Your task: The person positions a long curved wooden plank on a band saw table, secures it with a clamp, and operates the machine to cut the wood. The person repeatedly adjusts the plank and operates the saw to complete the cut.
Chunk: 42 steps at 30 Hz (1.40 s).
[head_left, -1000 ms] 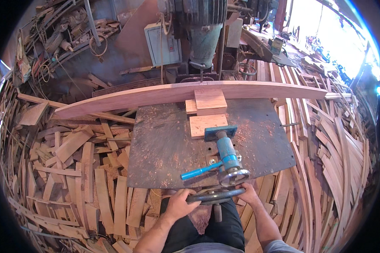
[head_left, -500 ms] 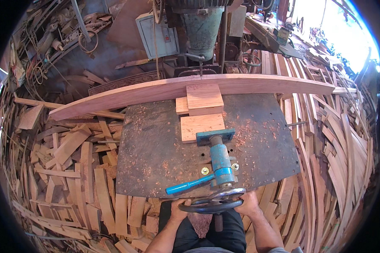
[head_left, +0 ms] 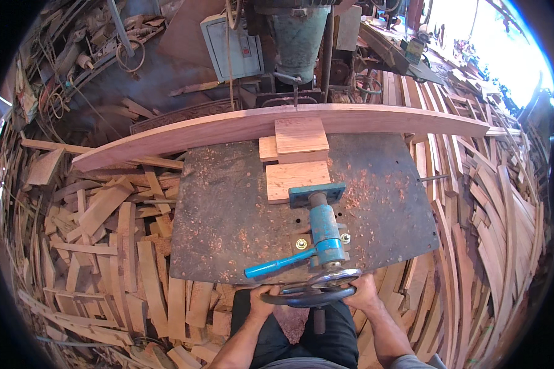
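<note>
Both my hands grip the rim of a dark metal handwheel (head_left: 308,299) at the front of the table. My left hand (head_left: 263,302) is closed on its left side, my right hand (head_left: 364,293) on its right. A shinier wheel (head_left: 335,278) sits just beyond. From there a blue screw clamp (head_left: 326,229) with a blue lever (head_left: 280,265) runs forward. Its blue plate (head_left: 317,194) presses toward a flat wood block (head_left: 297,178). Farther on, stacked wood blocks (head_left: 301,136) lie against a long curved wooden beam (head_left: 209,133), standing on edge across the table.
Shavings are scattered over the dark metal table (head_left: 221,209). Behind the beam stands a green machine head (head_left: 298,46) with a thin vertical tool reaching the beam. A grey switch box (head_left: 231,49) hangs beside it. Offcuts (head_left: 126,246) pile up left; long curved strips (head_left: 455,258) lie right.
The table, clamp, beam and machine sit slightly higher in the picture, a small shift of the view. My hands keep their grip on the handwheel.
</note>
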Each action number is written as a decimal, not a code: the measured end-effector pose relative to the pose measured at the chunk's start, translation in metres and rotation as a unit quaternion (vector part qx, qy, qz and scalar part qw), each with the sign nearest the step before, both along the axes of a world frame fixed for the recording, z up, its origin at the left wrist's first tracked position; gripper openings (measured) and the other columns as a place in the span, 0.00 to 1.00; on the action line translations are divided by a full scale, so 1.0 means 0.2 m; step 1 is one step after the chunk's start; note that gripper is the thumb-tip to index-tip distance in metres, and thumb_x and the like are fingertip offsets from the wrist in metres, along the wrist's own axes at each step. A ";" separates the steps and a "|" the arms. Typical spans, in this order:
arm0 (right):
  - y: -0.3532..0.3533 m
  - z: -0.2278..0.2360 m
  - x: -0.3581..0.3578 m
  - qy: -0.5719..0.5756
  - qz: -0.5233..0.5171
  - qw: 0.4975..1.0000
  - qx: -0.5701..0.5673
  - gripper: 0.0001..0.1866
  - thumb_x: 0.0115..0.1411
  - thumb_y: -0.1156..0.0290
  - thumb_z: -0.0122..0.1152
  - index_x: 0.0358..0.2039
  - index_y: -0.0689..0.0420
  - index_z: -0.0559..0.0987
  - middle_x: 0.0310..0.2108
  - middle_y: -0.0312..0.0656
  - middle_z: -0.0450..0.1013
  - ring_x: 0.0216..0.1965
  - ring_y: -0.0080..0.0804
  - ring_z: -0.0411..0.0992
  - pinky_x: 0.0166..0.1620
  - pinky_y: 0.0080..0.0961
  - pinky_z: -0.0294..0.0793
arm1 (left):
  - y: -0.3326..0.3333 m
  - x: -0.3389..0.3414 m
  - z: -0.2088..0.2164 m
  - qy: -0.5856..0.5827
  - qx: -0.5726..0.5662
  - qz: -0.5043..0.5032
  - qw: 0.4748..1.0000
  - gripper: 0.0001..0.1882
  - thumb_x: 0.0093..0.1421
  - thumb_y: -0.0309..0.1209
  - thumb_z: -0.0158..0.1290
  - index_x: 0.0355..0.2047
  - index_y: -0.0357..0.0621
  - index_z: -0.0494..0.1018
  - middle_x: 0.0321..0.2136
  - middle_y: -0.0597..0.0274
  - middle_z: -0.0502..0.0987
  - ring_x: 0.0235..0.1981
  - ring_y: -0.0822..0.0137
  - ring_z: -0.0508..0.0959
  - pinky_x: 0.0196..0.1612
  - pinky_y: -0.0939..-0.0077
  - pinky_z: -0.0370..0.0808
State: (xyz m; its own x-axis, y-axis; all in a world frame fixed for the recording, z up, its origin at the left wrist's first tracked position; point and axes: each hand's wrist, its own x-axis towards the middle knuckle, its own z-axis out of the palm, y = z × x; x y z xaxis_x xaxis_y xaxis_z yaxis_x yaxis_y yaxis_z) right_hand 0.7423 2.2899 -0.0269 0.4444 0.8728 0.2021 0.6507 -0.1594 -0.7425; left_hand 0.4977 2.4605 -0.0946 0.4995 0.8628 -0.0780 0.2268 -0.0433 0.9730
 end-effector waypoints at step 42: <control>0.03 0.00 -0.01 -0.009 -0.020 0.998 0.061 0.03 0.38 0.78 0.65 0.15 0.59 0.78 0.17 0.48 0.74 0.20 0.44 0.77 0.25 0.35 0.74 | 0.00 -0.01 0.03 0.038 -0.023 0.005 0.999 0.11 0.61 0.33 0.60 0.31 0.36 0.82 0.23 0.60 0.82 0.26 0.72 0.79 0.32 0.76 0.75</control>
State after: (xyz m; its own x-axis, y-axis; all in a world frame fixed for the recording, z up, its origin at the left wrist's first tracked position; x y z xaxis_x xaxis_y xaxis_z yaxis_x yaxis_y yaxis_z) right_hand 0.7398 2.2958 -0.0271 0.4740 0.8225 0.3143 0.6587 -0.0944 -0.7465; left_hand 0.4962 2.4607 -0.0879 0.4811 0.8628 -0.1549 0.3013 0.0032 0.9535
